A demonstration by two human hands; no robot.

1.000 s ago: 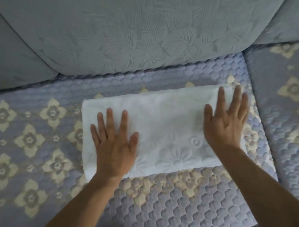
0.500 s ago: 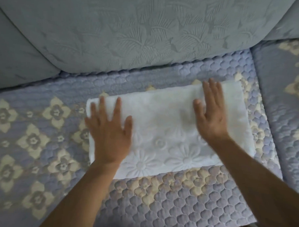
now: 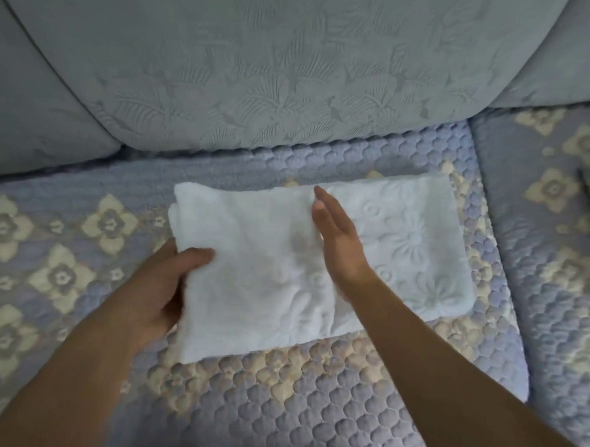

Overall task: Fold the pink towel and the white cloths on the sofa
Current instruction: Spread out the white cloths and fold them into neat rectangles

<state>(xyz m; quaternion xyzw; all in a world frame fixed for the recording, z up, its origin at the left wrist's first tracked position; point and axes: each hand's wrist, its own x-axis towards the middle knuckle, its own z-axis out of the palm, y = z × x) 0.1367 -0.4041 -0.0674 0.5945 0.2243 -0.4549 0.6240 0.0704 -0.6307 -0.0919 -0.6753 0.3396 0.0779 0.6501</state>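
I saw the white cloth (image 3: 406,245) lying on the sofa seat (image 3: 295,409), long axis left to right. My left hand (image 3: 161,286) pinched its left end; my right hand (image 3: 338,241), fingers straight, stood edge-down across its middle, marking the fold line.

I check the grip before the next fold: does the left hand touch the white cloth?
Touching. In the head view the left hand grips the white cloth at its left edge, thumb on top.

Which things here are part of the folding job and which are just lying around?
Part of the job: white cloth, left hand gripping its left edge, right hand edge-on along its middle.
Just there: quilted seat cover, sofa back cushion.
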